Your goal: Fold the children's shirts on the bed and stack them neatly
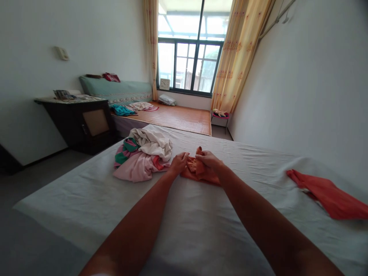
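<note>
An orange garment (201,175) lies bunched on the white bedsheet (195,222), in front of me. My left hand (179,161) pinches its left edge, fingers closed. My right hand (209,159) grips a gathered part of the same cloth, and a small fold sticks up above the fingers. What kind of garment it is cannot be made out. Just left of my left hand sits a heap of clothes: a cream cloth (152,142), a pink cloth (135,168) and a green piece (130,145). Far to the right lies a flat red garment (330,195).
Beyond this bed is a second bed with a brown mat (181,117), holding a blue cloth (123,110) and a folded pillow-like bundle (166,100). A dark cabinet (94,124) stands at the left. By the right curtain (232,61) is a small stool (220,115).
</note>
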The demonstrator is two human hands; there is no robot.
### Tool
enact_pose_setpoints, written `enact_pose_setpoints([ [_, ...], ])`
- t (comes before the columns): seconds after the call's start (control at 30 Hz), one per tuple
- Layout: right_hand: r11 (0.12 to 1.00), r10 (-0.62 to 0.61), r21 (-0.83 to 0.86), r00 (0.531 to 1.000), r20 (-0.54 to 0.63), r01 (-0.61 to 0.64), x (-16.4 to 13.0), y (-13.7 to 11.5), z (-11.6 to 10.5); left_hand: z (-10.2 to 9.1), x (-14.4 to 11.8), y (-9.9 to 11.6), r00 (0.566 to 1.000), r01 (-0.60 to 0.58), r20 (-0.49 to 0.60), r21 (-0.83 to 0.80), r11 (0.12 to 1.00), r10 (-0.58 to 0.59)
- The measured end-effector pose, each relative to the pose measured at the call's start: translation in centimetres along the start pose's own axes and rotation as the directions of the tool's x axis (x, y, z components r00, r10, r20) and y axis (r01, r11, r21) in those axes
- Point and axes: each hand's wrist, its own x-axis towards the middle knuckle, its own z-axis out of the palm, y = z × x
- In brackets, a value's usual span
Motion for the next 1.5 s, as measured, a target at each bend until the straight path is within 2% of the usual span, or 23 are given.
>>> enact_pose_setpoints([
  [0.07,1.000,0.019,0.000,0.999,0.035,-0.019,0.1,-0.1,0.6,0.1,0.1,-0.1,1.000,0.020,-0.001,0.013,1.000,-0.020],
  [0.13,1.000,-0.001,0.012,1.000,0.022,0.000,-0.1,-0.4,0.1,0.2,0.1,-0.2,0.998,0.069,-0.006,0.036,0.997,-0.069],
  [0.2,0.997,-0.066,-0.036,0.996,-0.066,0.064,-0.6,-0.8,-1.0,0.2,-0.1,-0.1,0.993,0.115,0.012,0.089,0.989,-0.116],
  [0.27,0.962,-0.187,-0.228,0.968,-0.165,0.147,-1.1,-0.7,-2.1,0.3,-0.3,0.2,0.992,0.120,0.025,0.200,0.972,-0.127],
  [0.33,0.832,-0.334,-0.511,0.931,-0.145,0.219,-1.9,0.1,-2.8,0.3,-0.6,0.6,0.998,0.057,0.004,0.343,0.937,-0.062],
  [0.4,0.620,-0.425,-0.723,0.905,0.016,0.304,-2.7,1.6,-3.0,0.4,-1.0,0.9,0.998,-0.051,-0.002,0.453,0.890,0.058],
  [0.47,0.438,-0.426,-0.821,0.889,0.169,0.366,-3.4,3.3,-3.0,0.7,-1.2,1.0,0.982,-0.186,0.102,0.499,0.846,0.156],
  [0.5,0.381,-0.414,-0.843,0.885,0.211,0.379,-3.6,4.1,-3.1,0.8,-1.4,0.9,0.969,-0.238,0.178,0.507,0.828,0.170],
  [0.57,0.333,-0.398,-0.863,0.886,0.238,0.381,-3.8,5.3,-3.5,1.2,-1.6,0.7,0.943,-0.278,0.308,0.527,0.803,0.124],
  [0.63,0.363,-0.404,-0.871,0.898,0.173,0.331,-3.8,5.9,-4.5,1.4,-1.8,0.5,0.929,-0.263,0.368,0.561,0.785,0.048],
  [0.73,0.500,-0.399,-0.860,0.909,-0.123,0.103,-3.6,6.0,-6.7,1.5,-1.9,0.4,0.920,-0.251,0.391,0.591,0.767,-0.001],
  [0.8,0.625,-0.312,-0.778,0.897,-0.314,-0.054,-3.6,5.8,-8.0,1.4,-1.9,0.5,0.920,-0.250,0.392,0.593,0.765,-0.004],
  [0.87,0.766,-0.165,-0.627,0.898,-0.408,-0.144,-3.9,5.7,-8.8,1.4,-1.8,0.6,0.922,-0.242,0.386,0.594,0.767,-0.008],
  [0.9,0.844,-0.082,-0.513,0.908,-0.411,-0.156,-4.0,5.5,-8.9,1.4,-1.8,0.6,0.924,-0.239,0.382,0.595,0.768,-0.008],
  [0.97,0.966,0.070,-0.215,0.945,-0.321,-0.144,-4.4,5.2,-8.7,1.4,-1.8,0.5,0.928,-0.239,0.373,0.595,0.768,-0.001],
  [1.03,0.987,0.151,0.075,0.977,-0.150,-0.141,-4.7,4.6,-8.1,1.4,-1.7,0.4,0.931,-0.245,0.363,0.589,0.770,0.019],
  [1.1,0.962,0.160,0.225,0.987,-0.012,-0.153,-5.1,4.0,-7.4,1.5,-1.7,0.3,0.934,-0.256,0.355,0.579,0.774,0.044],
  [1.2,0.959,0.040,0.277,0.997,0.069,-0.058,-5.9,2.9,-6.6,1.5,-1.4,0.1,0.936,-0.283,0.337,0.550,0.786,0.101],
  [1.27,0.954,-0.065,0.297,0.996,0.058,0.045,-6.5,2.2,-6.8,1.5,-1.0,0.0,0.943,-0.281,0.306,0.520,0.807,0.131],
  [1.33,0.941,-0.127,0.316,0.992,-0.002,0.121,-7.2,1.6,-7.8,1.5,-0.5,-0.3,0.956,-0.248,0.263,0.493,0.834,0.129],
  [1.43,0.924,-0.164,0.325,0.977,-0.138,0.201,-8.5,1.4,-10.7,1.6,0.3,-0.9,0.967,-0.211,0.227,0.479,0.852,0.112],
  [1.5,0.934,-0.140,0.296,0.966,-0.218,0.202,-9.2,1.9,-13.0,1.8,0.6,-1.4,0.964,-0.221,0.244,0.493,0.842,0.110],
])
